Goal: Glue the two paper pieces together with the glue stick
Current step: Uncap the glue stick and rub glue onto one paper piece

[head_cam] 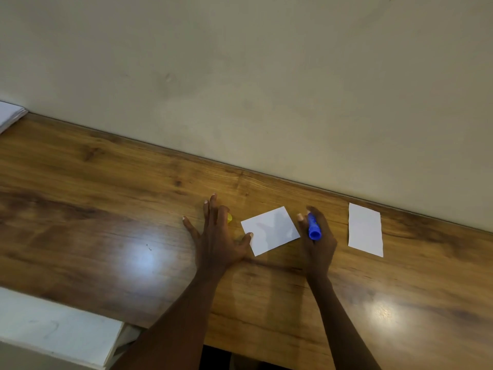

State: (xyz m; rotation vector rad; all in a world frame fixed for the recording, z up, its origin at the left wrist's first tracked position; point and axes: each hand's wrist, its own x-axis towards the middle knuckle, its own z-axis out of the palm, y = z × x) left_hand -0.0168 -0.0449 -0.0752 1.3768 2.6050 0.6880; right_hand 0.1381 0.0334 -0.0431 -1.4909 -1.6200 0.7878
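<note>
A white paper piece (pixel 270 231) lies on the wooden desk (pixel 106 209) between my hands. My left hand (pixel 217 236) rests flat beside it with fingers spread, its thumb touching the paper's left corner. A small yellow object (pixel 229 218), possibly the glue cap, peeks out from behind the left fingers. My right hand (pixel 317 241) grips a blue glue stick (pixel 314 227) just right of that paper. A second white paper piece (pixel 365 229) lies further right, near the wall, untouched.
The desk's back edge meets a plain wall (pixel 266 89). A stack of white paper (pixel 10 114) sits at the far left edge. A white board or shelf (pixel 58 332) juts out below the desk's front left.
</note>
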